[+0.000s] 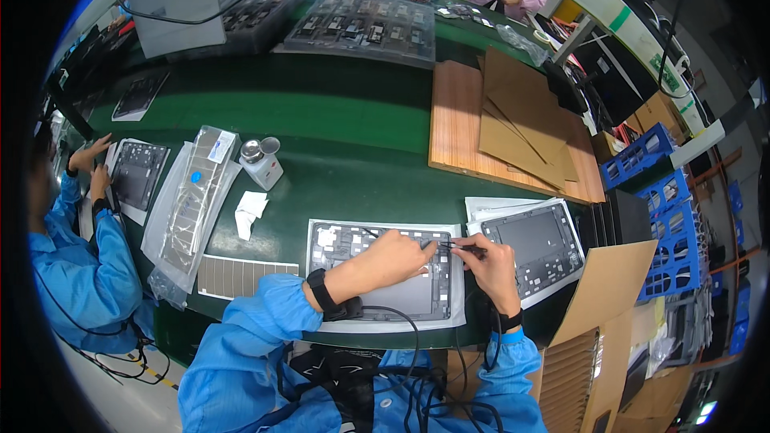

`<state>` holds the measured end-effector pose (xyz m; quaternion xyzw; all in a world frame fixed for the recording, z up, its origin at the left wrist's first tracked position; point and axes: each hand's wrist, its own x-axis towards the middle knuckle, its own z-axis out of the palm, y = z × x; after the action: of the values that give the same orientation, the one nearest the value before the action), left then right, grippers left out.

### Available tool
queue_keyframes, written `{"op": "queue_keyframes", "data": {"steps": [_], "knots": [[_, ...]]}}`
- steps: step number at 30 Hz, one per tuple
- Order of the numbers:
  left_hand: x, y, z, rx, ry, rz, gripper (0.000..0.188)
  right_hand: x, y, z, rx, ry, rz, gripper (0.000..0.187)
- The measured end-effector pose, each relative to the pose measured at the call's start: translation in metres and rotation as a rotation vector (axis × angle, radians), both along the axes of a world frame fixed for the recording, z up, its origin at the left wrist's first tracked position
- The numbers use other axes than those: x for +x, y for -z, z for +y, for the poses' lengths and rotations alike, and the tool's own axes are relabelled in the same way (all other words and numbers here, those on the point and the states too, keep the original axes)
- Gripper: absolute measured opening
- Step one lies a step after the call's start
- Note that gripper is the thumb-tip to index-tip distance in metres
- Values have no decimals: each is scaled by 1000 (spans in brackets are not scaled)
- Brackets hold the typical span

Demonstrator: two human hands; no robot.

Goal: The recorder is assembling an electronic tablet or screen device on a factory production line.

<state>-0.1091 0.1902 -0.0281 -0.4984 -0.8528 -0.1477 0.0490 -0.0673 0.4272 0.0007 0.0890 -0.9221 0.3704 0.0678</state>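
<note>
A grey tablet back housing lies on a white sheet in front of me, with small white pieces and dark fittings along its edges. My left hand reaches across it, fingers bent together near its upper right edge; what they pinch, if anything, is hidden. My right hand is closed around thin black tweezers, whose tips point left to that same edge, close to my left fingertips. Just right of my right hand, a second tablet housing rests on white sheets.
Left lie a sheet of grey strips, bagged strips, a white wipe and a metal-topped bottle. Cardboard sheets lie on a wooden board behind. A co-worker handles another housing at left. An open carton stands right.
</note>
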Motion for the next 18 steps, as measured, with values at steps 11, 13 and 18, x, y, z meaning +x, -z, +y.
{"op": "queue_keyframes", "data": {"steps": [11, 13, 18], "knots": [[-10, -4, 9, -59, -6, -4, 43, 0, 4, 1, -67, 69, -11, 19], [-12, -5, 11, -50, -24, -17, 37, 0, 5, 2, -77, 71, 9, 19], [-19, -10, 10, -39, -10, -59, 32, 1, 0, 1, -56, 80, -16, 19]]}}
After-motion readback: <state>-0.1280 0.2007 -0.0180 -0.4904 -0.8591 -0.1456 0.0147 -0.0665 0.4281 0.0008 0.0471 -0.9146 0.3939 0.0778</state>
